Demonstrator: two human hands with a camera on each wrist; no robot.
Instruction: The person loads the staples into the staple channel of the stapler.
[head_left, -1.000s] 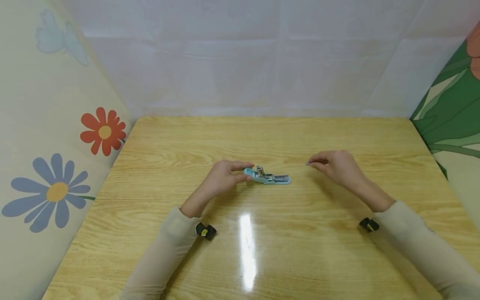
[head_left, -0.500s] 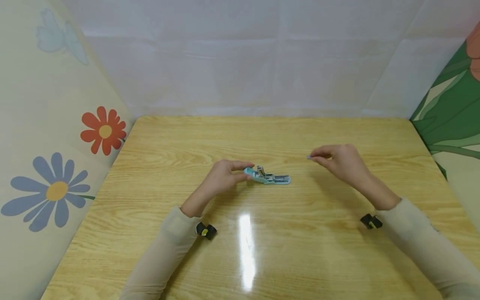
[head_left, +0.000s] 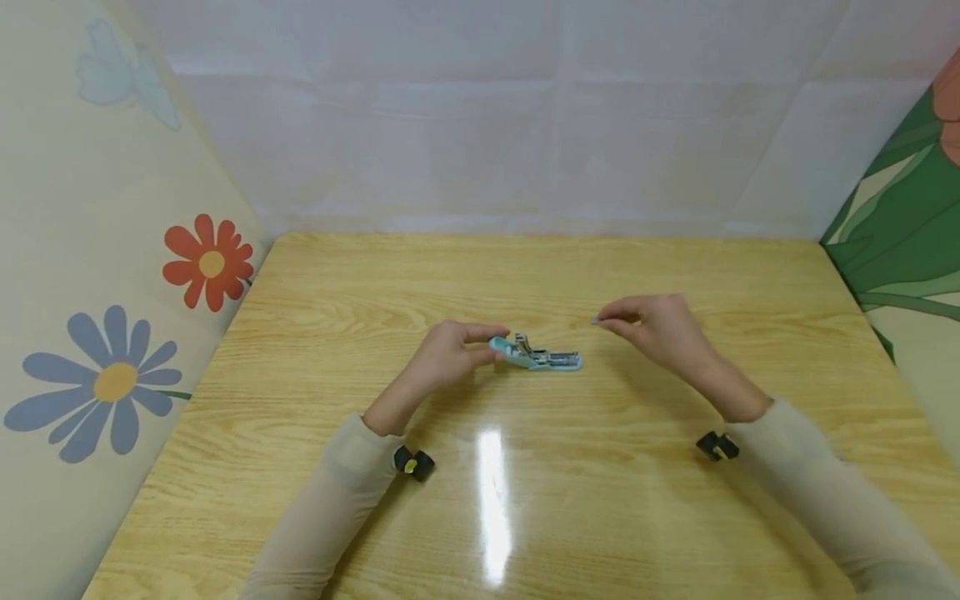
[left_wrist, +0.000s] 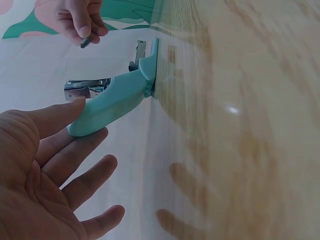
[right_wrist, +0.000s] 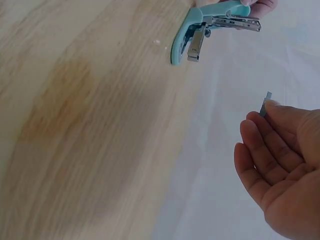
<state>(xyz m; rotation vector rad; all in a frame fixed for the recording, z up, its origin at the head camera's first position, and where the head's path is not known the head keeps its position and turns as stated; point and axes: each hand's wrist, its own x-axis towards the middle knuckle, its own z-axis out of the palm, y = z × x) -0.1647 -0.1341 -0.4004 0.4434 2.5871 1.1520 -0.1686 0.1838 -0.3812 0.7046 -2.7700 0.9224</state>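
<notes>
Over the last half second the right hand (head_left: 660, 328) has been shifting leftward, bringing what seems to be a staple strip (right_wrist: 266, 103) nearer to the stapler (left_wrist: 114, 97); the two are still standing apart. The left hand (head_left: 448, 356) and the stapler are staying practically in place, so, as I judge it, one hand is steadying while the other is narrowing the gap.

The turquoise stapler is lying opened out around the middle of the desk (head_left: 600, 500), its long axis running left to right in the head view. Its left end is tilting up, while its right end is resting on the desk and pointing rightward. A metal arm (head_left: 521, 341) is rising between the ends.

The left hand's grip is pinching the raised end, its lower fingers spreading free. The right hand's grip is closing thumb against forefinger on the staple strip, whose long axis is pointing left.
</notes>
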